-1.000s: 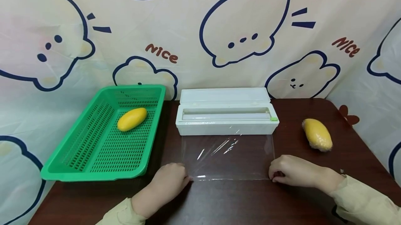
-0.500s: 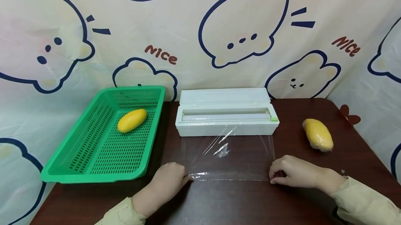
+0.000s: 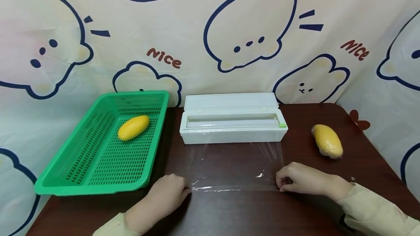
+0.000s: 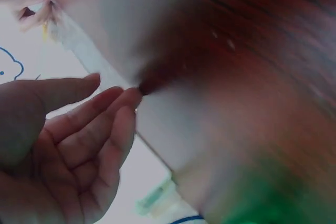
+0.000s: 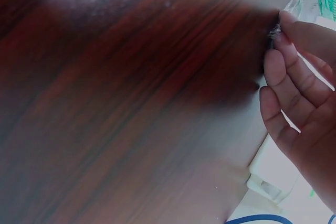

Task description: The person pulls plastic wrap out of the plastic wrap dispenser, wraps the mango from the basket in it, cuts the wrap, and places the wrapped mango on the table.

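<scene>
A sheet of clear plastic wrap [image 3: 229, 166] stretches from a white wrap dispenser [image 3: 233, 135] toward the front of the dark wooden table. My left hand [image 3: 168, 194] is at its front left corner. In the left wrist view its thumb [image 4: 79, 88] stands apart from the loosely bent fingers, whose tips are down at the table. With thumb and forefinger, my right hand [image 3: 300, 178] pinches the front right corner; gathered film [image 5: 274, 34] shows at those fingertips in the right wrist view. The dispenser's lid [image 3: 231, 101] is raised, with the roll [image 3: 233, 123] inside.
On the left stands a green plastic basket [image 3: 149, 163] holding a yellow, mango-like fruit [image 3: 133, 128]. Another yellow fruit [image 3: 327, 142], wrapped in film, lies on the table [image 3: 236, 214] at right. A printed curtain [image 3: 197, 28] hangs behind.
The head view has shifted slightly, so everything sits a little further left. Bright streaks across the wrap have faded. Both hands stay close to the front corners of the wrap.
</scene>
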`<control>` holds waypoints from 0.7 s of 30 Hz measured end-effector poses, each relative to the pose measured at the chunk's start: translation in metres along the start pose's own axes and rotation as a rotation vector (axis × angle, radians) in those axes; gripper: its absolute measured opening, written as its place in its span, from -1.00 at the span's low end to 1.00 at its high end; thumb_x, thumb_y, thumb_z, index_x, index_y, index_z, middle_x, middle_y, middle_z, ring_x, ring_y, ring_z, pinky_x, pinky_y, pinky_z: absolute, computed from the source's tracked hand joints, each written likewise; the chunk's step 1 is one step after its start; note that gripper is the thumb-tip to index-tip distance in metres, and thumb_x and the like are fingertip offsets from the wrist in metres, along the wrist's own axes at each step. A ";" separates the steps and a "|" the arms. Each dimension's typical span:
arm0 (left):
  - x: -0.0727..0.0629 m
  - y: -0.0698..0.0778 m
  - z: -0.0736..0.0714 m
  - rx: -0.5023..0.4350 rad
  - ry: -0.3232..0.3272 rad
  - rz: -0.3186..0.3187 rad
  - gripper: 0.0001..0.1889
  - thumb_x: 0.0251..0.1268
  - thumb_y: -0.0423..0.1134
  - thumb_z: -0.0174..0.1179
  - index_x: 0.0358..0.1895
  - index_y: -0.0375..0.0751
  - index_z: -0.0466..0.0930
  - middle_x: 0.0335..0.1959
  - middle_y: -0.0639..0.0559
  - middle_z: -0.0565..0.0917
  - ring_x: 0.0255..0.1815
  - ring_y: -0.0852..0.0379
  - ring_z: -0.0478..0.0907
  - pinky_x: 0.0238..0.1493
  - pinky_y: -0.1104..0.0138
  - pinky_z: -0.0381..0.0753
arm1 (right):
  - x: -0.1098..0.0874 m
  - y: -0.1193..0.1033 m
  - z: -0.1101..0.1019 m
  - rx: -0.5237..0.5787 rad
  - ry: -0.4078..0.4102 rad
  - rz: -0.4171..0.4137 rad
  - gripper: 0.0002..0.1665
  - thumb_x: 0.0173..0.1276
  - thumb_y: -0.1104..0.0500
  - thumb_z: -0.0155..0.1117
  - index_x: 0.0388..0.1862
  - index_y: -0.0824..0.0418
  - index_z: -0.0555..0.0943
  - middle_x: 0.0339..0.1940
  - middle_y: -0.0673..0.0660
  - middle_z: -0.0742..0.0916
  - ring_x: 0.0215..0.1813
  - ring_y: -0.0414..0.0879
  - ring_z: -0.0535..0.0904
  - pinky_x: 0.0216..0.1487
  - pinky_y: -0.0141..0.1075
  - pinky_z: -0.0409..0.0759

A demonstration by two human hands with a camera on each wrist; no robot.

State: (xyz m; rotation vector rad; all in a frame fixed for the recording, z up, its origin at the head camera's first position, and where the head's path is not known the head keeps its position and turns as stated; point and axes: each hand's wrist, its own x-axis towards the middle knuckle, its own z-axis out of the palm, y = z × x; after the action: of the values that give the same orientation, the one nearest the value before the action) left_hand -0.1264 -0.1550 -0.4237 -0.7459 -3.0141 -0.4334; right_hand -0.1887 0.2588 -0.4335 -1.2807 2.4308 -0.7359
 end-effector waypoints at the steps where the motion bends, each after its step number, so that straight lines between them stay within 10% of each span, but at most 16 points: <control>1: -0.004 -0.002 -0.002 -0.013 -0.020 0.003 -0.80 0.18 -0.31 0.46 -0.56 -0.10 0.66 -0.61 0.11 0.65 -0.59 0.11 0.62 -0.55 0.20 0.58 | 0.001 0.000 0.001 0.005 -0.005 0.006 -0.74 0.32 0.26 0.48 -0.40 -0.09 0.63 -0.47 -0.33 0.58 -0.43 -0.45 0.42 -0.42 -0.46 0.50; 11: -0.016 0.006 -0.034 -0.144 -0.007 0.195 -0.96 0.28 -0.32 0.39 -0.25 -0.11 0.77 -0.36 0.18 0.75 -0.39 0.35 0.61 -0.33 0.35 0.66 | 0.002 0.001 0.003 0.037 -0.003 0.030 -0.74 0.30 0.27 0.49 -0.42 -0.06 0.64 -0.49 -0.31 0.60 -0.45 -0.45 0.42 -0.45 -0.45 0.49; 16: -0.002 0.008 -0.083 -0.199 0.162 0.250 -0.89 0.28 -0.37 0.39 -0.17 -0.14 0.79 -0.26 0.19 0.77 -0.32 0.36 0.61 -0.25 0.37 0.68 | 0.001 0.003 0.004 0.047 -0.003 0.029 -0.75 0.31 0.26 0.49 -0.42 -0.07 0.64 -0.48 -0.32 0.60 -0.44 -0.45 0.42 -0.45 -0.45 0.49; 21: 0.022 -0.021 -0.133 -0.146 0.364 0.389 -0.81 0.19 -0.44 0.44 -0.15 -0.17 0.79 -0.24 0.18 0.77 -0.23 0.24 0.68 -0.18 0.29 0.69 | 0.002 0.003 0.004 0.056 -0.009 0.038 -0.75 0.31 0.26 0.48 -0.42 -0.08 0.64 -0.47 -0.32 0.62 -0.44 -0.46 0.44 -0.45 -0.45 0.50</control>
State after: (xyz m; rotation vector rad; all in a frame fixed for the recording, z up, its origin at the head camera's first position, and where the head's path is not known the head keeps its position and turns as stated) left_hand -0.1636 -0.1983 -0.3001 -1.0961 -2.4479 -0.6890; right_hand -0.1902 0.2580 -0.4385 -1.2110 2.4026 -0.7811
